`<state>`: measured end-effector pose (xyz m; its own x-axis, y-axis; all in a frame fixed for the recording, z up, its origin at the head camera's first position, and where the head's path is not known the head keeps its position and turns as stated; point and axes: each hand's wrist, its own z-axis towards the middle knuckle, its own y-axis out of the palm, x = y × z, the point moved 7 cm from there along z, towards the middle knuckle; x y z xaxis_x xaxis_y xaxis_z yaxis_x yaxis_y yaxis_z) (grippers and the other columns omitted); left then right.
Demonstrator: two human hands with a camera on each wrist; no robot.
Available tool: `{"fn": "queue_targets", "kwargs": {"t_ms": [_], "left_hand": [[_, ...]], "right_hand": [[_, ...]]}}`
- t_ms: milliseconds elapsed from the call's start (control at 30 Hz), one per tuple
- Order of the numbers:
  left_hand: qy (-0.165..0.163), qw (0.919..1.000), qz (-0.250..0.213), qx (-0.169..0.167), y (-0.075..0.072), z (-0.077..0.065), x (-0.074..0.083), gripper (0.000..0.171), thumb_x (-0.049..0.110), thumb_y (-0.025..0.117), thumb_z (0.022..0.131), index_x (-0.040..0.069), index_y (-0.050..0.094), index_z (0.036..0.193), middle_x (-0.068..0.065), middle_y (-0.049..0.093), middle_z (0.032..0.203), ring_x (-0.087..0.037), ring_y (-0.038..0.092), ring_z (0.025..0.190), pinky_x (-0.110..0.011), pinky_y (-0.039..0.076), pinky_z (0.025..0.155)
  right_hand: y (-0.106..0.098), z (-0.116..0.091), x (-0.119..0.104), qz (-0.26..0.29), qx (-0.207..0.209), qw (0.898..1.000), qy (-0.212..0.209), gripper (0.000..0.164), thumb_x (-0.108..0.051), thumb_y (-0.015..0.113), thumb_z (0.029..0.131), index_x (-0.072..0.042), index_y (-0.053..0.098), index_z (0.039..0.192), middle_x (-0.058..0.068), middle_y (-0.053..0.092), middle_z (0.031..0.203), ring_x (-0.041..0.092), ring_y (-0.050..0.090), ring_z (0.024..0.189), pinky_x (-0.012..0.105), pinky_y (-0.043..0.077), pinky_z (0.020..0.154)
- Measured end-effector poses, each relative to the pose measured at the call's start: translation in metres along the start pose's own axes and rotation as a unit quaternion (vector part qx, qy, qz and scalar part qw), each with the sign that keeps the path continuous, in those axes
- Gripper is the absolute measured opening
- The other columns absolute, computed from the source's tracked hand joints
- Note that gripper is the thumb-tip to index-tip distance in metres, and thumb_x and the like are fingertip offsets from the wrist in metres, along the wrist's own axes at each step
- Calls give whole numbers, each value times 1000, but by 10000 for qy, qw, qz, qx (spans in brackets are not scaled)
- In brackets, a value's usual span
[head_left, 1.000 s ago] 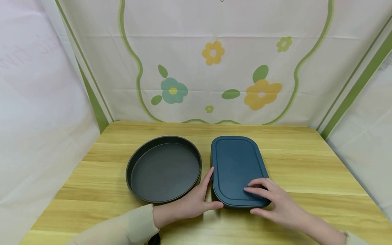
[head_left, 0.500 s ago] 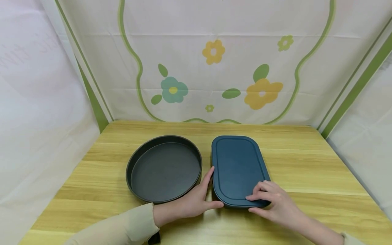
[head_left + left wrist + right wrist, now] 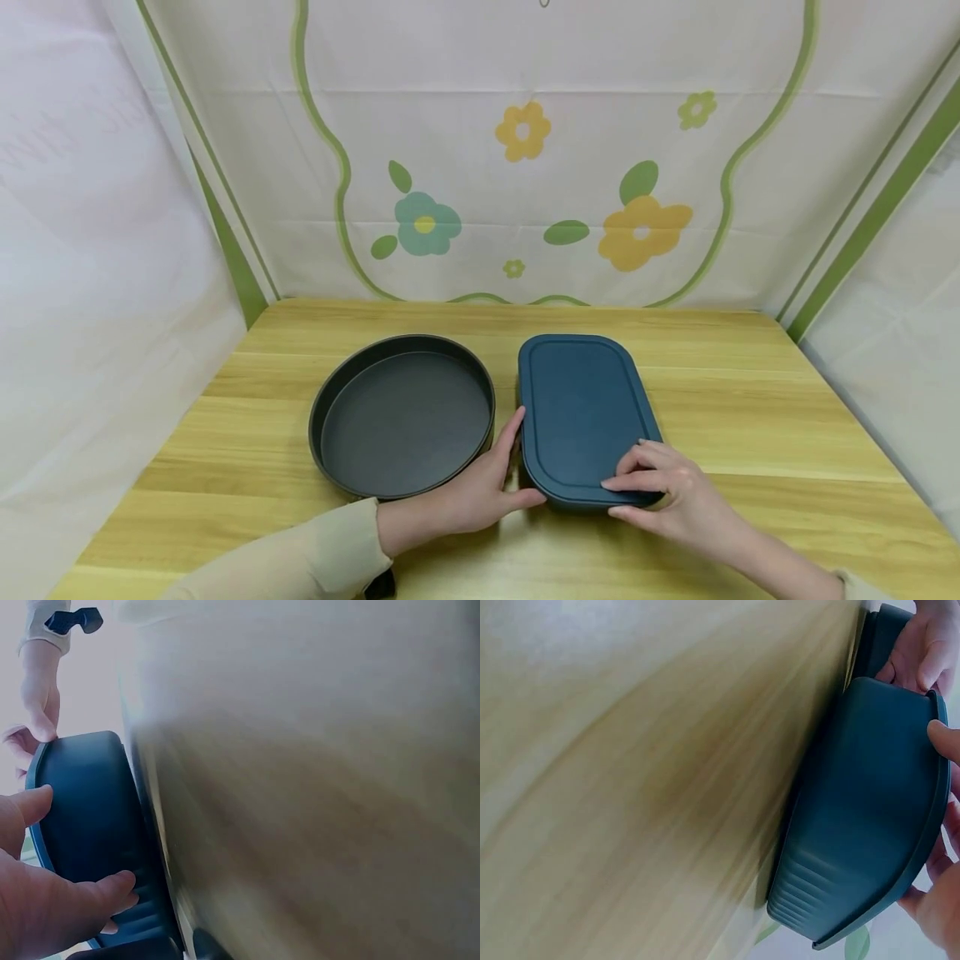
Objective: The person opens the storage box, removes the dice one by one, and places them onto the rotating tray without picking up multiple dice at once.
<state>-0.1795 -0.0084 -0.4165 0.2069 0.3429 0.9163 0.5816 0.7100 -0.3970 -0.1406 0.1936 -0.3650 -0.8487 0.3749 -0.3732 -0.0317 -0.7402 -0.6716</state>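
A dark blue rectangular food container with ridged sides (image 3: pixel 862 802) stands on the table, its flat blue lid (image 3: pixel 573 404) on top. My left hand (image 3: pixel 480 492) rests against its left side and near corner, fingers extended and thumb spread. In the left wrist view, the fingertips (image 3: pixel 120 889) touch the container's wall and the thumb lies near the rim. My right hand (image 3: pixel 678 500) pinches the lid's near edge, thumb at the rim and index finger on top. No gap shows between lid and container.
Left of the container sits a round dark pan (image 3: pixel 408 417) with a raised rim, close to the left forearm. The wooden table (image 3: pixel 750 417) ends at a floral curtain (image 3: pixel 517 192) behind, with white cloth at both sides.
My right hand's index finger has moved down toward the lid's near edge, and its fingers have drawn closer to the thumb. The left hand, container and pan have stayed put.
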Motion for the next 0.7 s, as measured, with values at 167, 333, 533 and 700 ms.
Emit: {"fn": "queue_targets", "kwargs": {"t_ms": [167, 333, 533, 700], "left_hand": [[68, 9993, 329, 173, 1, 1, 1, 105, 26, 72, 90, 14, -9, 155, -8, 15, 160, -18, 23, 142, -41, 25, 111], [-26, 9983, 518, 280, 1, 2, 0, 106, 28, 73, 89, 16, -10, 156, -8, 16, 159, -19, 27, 140, -43, 27, 110], [-8, 9980, 557, 314, 1, 2, 0, 108, 26, 74, 89, 16, -12, 155, -7, 16, 160, -19, 30, 138, -41, 30, 109], [24, 9984, 482, 297, 1, 2, -1, 110, 22, 74, 89, 15, -14, 154, -5, 13, 160, -18, 27, 140, -40, 30, 109]], "right_hand": [[3, 1, 0, 24, -174, 9996, 209, 24, -44, 69, 88, -23, 78, 94, -17, 59, 92, 6, 55, 86, 20, 29, 105], [3, 2, 1, 39, -210, 9991, 374, 26, -47, 66, 89, -25, 78, 94, -19, 58, 92, 4, 56, 86, 21, 28, 107], [1, 3, 3, 133, -210, 9987, 439, 26, -47, 67, 88, -24, 78, 95, -18, 59, 93, 5, 56, 87, 22, 28, 107], [-1, 6, 0, 173, -164, 9993, 286, 22, -42, 69, 87, -23, 77, 96, -16, 59, 93, 6, 56, 87, 23, 27, 109]]}}
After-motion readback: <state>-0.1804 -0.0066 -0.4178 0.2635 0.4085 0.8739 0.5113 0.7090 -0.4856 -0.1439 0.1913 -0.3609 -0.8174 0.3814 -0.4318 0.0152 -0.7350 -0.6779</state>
